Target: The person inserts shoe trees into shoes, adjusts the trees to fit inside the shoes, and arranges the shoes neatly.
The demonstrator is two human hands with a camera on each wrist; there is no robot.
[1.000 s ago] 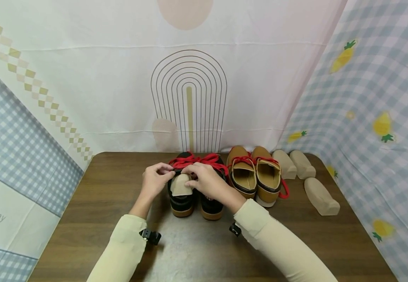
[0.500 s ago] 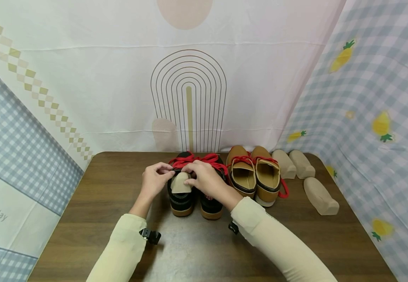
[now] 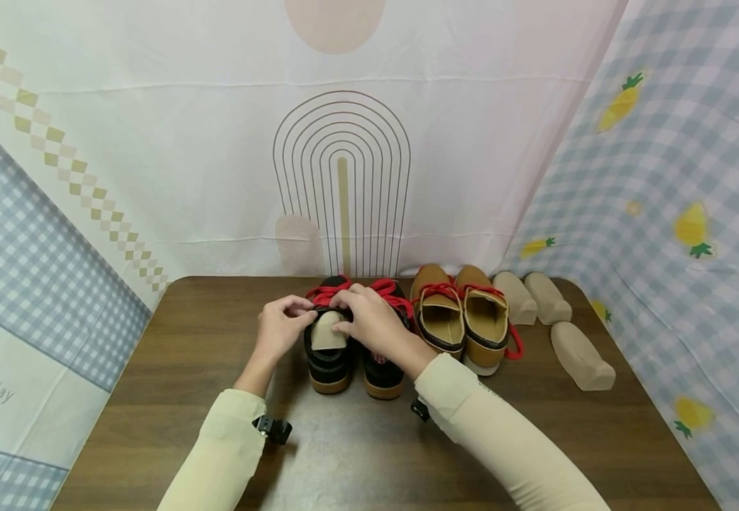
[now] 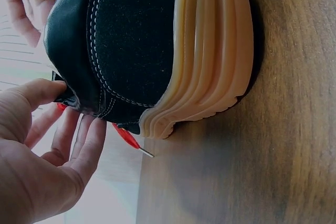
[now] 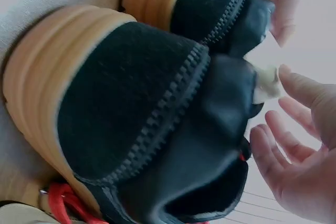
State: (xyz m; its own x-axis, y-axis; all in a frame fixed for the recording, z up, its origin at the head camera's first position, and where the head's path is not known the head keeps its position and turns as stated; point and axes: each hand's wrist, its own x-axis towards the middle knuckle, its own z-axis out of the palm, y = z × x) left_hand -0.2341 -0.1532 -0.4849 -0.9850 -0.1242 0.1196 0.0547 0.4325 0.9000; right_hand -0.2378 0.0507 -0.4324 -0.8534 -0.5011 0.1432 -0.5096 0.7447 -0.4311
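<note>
A left black shoe (image 3: pixel 329 370) with red laces and a gum sole stands in front of me, its heel towards me. A beige shoe tree (image 3: pixel 329 332) sits partly inside its opening, with the heel end showing. My left hand (image 3: pixel 280 326) pinches the left side of the shoe's collar, thumb over the edge and fingers outside, as the left wrist view shows. My right hand (image 3: pixel 372 323) holds the shoe tree from the right, its thumb (image 5: pixel 294 81) on the beige surface and its fingers towards the tongue. The right black shoe (image 3: pixel 384 376) stands close alongside, partly under my right hand.
To the right is a pair of tan shoes (image 3: pixel 485 348) with red laces. Beyond them, two beige shoe trees (image 3: pixel 548 298) lie at the back and another shoe tree (image 3: pixel 582 357) lies nearer. Behind the wooden table (image 3: pixel 190 397) hangs a curtain (image 3: pixel 228 163).
The shoe tree has slid a little further forward into the left black shoe, and my right hand has moved slightly forward with it. My left hand has stayed at the collar.
</note>
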